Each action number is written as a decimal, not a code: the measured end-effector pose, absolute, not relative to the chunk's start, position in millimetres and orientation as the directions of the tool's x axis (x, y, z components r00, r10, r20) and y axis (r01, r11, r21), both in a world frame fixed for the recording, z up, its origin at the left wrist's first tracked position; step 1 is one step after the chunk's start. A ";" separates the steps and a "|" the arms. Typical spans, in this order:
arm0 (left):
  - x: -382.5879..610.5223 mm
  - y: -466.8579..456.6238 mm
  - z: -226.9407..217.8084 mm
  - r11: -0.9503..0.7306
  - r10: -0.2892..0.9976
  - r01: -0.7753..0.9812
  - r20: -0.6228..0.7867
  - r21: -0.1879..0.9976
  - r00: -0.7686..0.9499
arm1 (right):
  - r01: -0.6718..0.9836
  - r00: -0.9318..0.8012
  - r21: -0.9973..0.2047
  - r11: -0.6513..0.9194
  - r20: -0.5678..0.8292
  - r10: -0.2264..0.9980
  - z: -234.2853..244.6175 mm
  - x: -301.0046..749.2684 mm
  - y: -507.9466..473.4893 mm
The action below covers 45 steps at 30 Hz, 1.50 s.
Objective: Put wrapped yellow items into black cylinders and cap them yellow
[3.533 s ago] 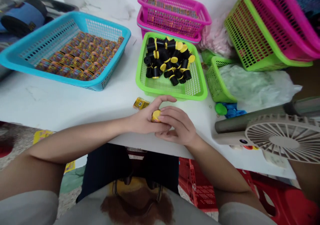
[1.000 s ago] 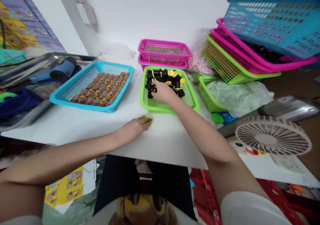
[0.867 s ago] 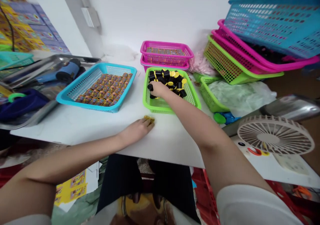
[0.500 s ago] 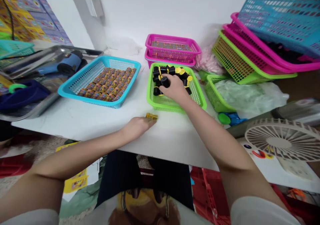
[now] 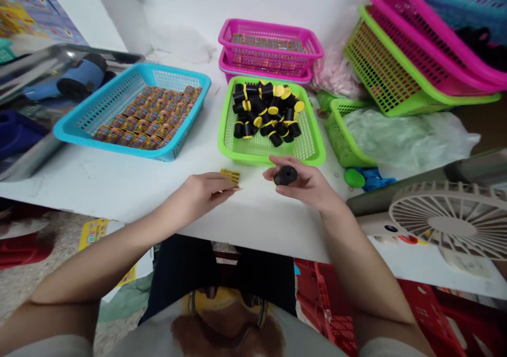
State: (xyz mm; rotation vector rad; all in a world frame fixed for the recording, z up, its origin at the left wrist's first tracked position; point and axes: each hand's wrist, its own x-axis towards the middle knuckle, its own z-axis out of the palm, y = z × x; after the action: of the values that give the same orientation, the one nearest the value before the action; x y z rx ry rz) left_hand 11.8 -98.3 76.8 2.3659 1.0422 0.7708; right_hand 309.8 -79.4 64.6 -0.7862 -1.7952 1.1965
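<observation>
My left hand (image 5: 206, 192) is closed near the table's front edge, pinching a small piece of yellow printed labels (image 5: 230, 175); a thin pale edge shows at its fingertips. To the right, my right hand (image 5: 307, 184) grips a small black cylinder (image 5: 287, 175) with its round end facing me. Just beyond both hands stands a green basket (image 5: 253, 158) holding several loose black cylinders with yellow caps (image 5: 276, 110). On the left, a blue basket (image 5: 174, 147) contains rows of small cylinders wrapped in printed labels (image 5: 146, 118).
Stacked pink baskets (image 5: 273, 72) with printed pieces stand against the wall. At right are tilted baskets (image 5: 396, 69), a small green basket (image 5: 350, 146) with plastic bags (image 5: 407, 140), and a fan (image 5: 451, 222). A metal tray (image 5: 35, 159) lies at far left.
My right hand has come out of the green basket toward me, bringing the black cylinder near my left hand. The left hand has shifted slightly left. The camera view has tilted down.
</observation>
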 end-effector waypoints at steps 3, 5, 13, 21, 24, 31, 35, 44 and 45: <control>33.4 -98.8 97.2 -0.542 0.797 0.400 0.302 0.739 0.523 | 0.080 -0.439 -0.937 0.341 0.274 0.856 67.8 309.6 -77.4; 50.1 -92.8 105.8 -0.456 0.825 0.362 0.234 0.813 0.514 | 0.063 -0.395 -0.947 0.315 0.267 0.879 68.4 311.7 -75.2; 76.1 -68.7 78.2 -0.398 0.790 0.302 0.156 0.866 0.593 | -0.042 -0.066 -0.962 0.269 0.271 0.960 70.5 310.2 -70.9; 61.3 -58.6 65.8 -0.530 0.709 0.414 0.119 0.740 0.695 | 0.004 -0.060 -0.966 0.258 0.257 0.964 69.2 301.1 -76.2; 59.0 -53.3 56.5 -0.646 0.646 0.456 0.120 0.612 0.754 | -0.003 -0.038 -0.968 0.252 0.252 0.967 69.4 298.4 -78.6; 57.6 -53.8 49.3 -0.684 0.630 0.429 0.181 0.590 0.755 | -0.064 -0.126 -0.977 0.204 0.211 0.969 69.7 294.6 -84.7; 54.4 -55.8 55.6 -0.662 0.676 0.464 0.201 0.588 0.709 | -0.089 -0.147 -0.980 0.176 0.188 0.971 68.6 293.6 -84.6; 52.9 -59.1 58.0 -0.694 0.685 0.530 0.220 0.487 0.695 | -0.187 -0.198 -0.982 0.003 0.040 0.979 71.2 287.6 -83.3; 52.3 -59.3 58.0 -0.702 0.681 0.528 0.237 0.478 0.693 | -0.191 -0.198 -0.982 -0.007 0.031 0.980 71.0 287.7 -83.2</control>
State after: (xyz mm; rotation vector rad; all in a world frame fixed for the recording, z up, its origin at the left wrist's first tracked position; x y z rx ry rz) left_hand 52.3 -59.3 58.0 2.5302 0.9437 0.5683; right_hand 287.7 -83.2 71.0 -0.9547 -1.2132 1.4299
